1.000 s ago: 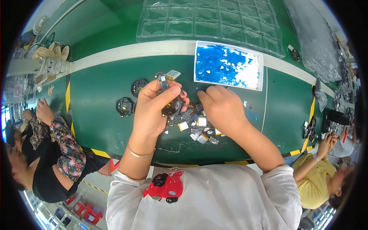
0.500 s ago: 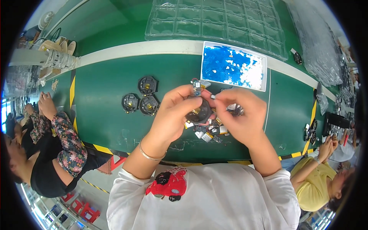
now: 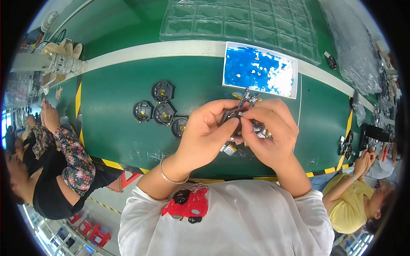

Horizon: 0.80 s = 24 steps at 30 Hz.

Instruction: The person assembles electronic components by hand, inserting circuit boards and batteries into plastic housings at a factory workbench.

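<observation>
My left hand point(image 3: 207, 130) holds a black round housing point(image 3: 230, 115), its thumb pressed on the near side. From the right, my right hand point(image 3: 273, 130) has its thumb and fingertips pinched together at the housing's edge; whatever small part they grip is hidden. Small electronic parts with wires point(image 3: 248, 99) show just beyond my fingertips. Beneath both hands lies a pile of small silvery battery-like parts point(image 3: 229, 149), mostly covered. Close by my left wrist sits another black housing point(image 3: 179, 126), partly hidden.
Three more black housings point(image 3: 164, 113) are grouped at left. A white box point(image 3: 225, 64) with blue and white contents stands beyond my hands. Clear plastic trays point(image 3: 239, 23) lie past the pale rail point(image 3: 153, 52). People work on the left point(image 3: 51, 117) and right point(image 3: 363, 164).
Both hands have shifted right, uncovering a housing beside the left wrist. The held housing has turned and moved right. My right fingertips, earlier pinching a small pale piece apart from it, now meet it.
</observation>
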Each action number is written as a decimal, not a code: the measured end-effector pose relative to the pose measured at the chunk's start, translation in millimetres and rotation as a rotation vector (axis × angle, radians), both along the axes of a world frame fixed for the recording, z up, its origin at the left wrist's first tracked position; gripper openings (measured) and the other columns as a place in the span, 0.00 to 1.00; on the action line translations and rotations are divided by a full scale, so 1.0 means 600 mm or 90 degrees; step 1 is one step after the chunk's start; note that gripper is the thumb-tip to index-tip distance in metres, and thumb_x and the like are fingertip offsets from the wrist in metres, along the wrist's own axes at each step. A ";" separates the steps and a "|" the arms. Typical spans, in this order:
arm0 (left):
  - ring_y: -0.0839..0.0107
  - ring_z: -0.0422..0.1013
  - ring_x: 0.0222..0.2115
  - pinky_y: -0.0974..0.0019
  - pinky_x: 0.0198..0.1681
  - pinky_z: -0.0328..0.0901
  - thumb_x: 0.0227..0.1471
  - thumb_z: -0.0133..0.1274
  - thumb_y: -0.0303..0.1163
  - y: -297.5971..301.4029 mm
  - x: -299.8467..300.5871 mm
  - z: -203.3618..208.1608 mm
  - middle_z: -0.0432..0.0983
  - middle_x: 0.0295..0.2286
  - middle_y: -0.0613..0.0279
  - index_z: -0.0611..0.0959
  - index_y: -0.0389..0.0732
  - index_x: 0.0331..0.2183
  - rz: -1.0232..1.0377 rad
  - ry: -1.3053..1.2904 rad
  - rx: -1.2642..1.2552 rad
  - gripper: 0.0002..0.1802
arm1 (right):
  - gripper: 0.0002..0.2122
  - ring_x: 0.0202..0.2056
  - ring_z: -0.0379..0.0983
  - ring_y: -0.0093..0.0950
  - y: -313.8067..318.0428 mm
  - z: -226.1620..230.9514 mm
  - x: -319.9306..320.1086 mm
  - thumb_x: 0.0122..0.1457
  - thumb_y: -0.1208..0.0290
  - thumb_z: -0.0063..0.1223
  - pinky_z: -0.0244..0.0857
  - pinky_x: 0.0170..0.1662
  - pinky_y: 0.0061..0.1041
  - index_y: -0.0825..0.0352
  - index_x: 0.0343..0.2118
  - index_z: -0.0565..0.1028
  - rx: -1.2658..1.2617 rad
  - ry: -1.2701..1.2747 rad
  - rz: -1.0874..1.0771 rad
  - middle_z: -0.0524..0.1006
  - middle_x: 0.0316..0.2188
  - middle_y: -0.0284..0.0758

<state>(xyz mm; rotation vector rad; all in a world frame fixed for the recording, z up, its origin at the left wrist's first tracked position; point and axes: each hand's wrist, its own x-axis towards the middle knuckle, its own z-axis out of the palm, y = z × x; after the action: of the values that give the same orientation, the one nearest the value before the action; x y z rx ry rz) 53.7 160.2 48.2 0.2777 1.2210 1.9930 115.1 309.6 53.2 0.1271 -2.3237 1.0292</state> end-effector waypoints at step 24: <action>0.63 0.71 0.33 0.64 0.38 0.64 0.44 0.60 0.31 -0.041 -0.071 0.030 0.77 0.31 0.58 0.80 0.38 0.38 0.046 0.750 -0.414 0.17 | 0.04 0.44 0.67 0.28 0.172 0.009 0.112 0.52 0.79 0.51 0.59 0.48 0.25 0.70 0.31 0.75 -0.328 -0.095 -0.125 0.72 0.42 0.38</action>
<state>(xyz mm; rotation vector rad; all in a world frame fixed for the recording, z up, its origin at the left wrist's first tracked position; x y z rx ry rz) 10.8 135.5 66.0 1.1613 2.5130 1.2831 182.1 412.6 58.4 -0.3828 -2.0658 1.5314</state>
